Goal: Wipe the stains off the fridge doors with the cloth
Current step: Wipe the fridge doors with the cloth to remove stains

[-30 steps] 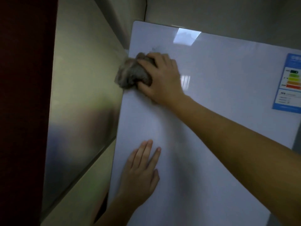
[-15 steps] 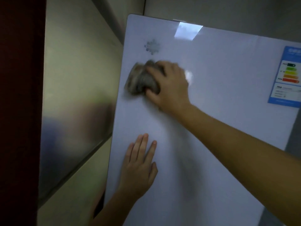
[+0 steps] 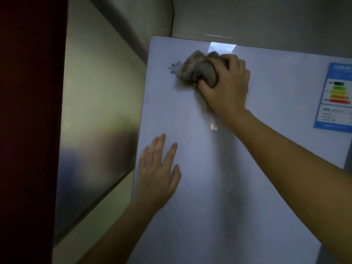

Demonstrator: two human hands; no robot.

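Observation:
The white fridge door [image 3: 247,187] fills most of the view. My right hand [image 3: 226,88] grips a bunched grey-brown cloth [image 3: 198,70] and presses it against the door near its top edge, just right of a small grey snowflake logo [image 3: 173,68]. My left hand [image 3: 158,174] lies flat on the door lower down, close to its left edge, fingers straight and pointing up. No stains are plainly visible on the glossy surface.
A blue energy label [image 3: 337,96] is stuck at the door's upper right. A shiny metal panel [image 3: 99,115] stands to the left of the fridge, and a dark red surface [image 3: 28,130] runs along the far left. A grey wall [image 3: 257,20] rises behind.
My right hand has moved the cloth up and to the right, from the door's left edge to beside the logo. My left hand has stayed flat on the door.

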